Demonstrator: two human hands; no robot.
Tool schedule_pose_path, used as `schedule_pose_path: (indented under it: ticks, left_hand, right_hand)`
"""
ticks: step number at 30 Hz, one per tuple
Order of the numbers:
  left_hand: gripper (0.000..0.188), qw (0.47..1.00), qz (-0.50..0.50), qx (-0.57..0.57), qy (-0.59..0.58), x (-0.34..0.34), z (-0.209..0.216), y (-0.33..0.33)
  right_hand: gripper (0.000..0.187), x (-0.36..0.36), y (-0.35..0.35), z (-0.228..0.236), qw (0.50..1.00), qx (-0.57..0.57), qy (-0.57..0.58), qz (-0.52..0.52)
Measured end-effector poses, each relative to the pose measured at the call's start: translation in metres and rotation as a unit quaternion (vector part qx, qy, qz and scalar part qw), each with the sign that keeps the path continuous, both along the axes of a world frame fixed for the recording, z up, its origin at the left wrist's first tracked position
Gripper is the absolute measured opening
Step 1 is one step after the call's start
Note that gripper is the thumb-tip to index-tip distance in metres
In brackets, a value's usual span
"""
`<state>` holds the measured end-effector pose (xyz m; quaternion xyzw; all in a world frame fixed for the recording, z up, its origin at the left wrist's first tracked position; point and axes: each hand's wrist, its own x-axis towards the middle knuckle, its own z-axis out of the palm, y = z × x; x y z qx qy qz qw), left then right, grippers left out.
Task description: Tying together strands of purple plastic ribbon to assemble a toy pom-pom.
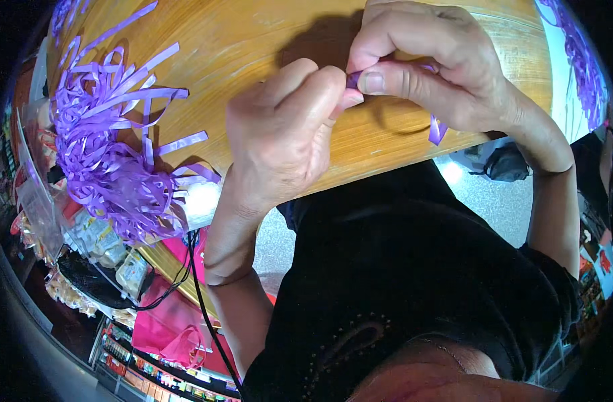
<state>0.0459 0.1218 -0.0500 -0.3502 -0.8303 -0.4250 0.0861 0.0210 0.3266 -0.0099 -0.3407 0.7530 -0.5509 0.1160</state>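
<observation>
A heap (112,154) of ribbons lies on the table (233,47) at my left. My curled left hand (279,134) pinches one ribbon (353,80) above the wood; my right hand (464,67) pinches it too. It looks light, limp, slippery: best held in close fingertip pinches. A second heap (584,63) sits far right.

wood-grain table (219,47) here has a tangled purple ribbon heap (105,147) at the left, loose strips (186,142) trailing inward, plus a white sheet (562,100) far right under more ribbon (587,74).
</observation>
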Motion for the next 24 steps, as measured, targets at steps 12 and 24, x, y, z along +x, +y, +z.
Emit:
schedule_pose_path:
  ticks: [12,24]
  left_hand:
    - [0.009,0.968,0.101,0.192,-0.123,0.0,0.005,-0.003]
    - [0.014,0.873,0.139,0.315,-0.344,0.006,0.027,-0.019]
  right_hand:
    - [0.031,-0.021,0.007,-0.024,0.978,-0.105,-0.178,0.039]
    - [0.024,-0.008,0.015,0.022,0.937,-0.118,-0.32,-0.071]
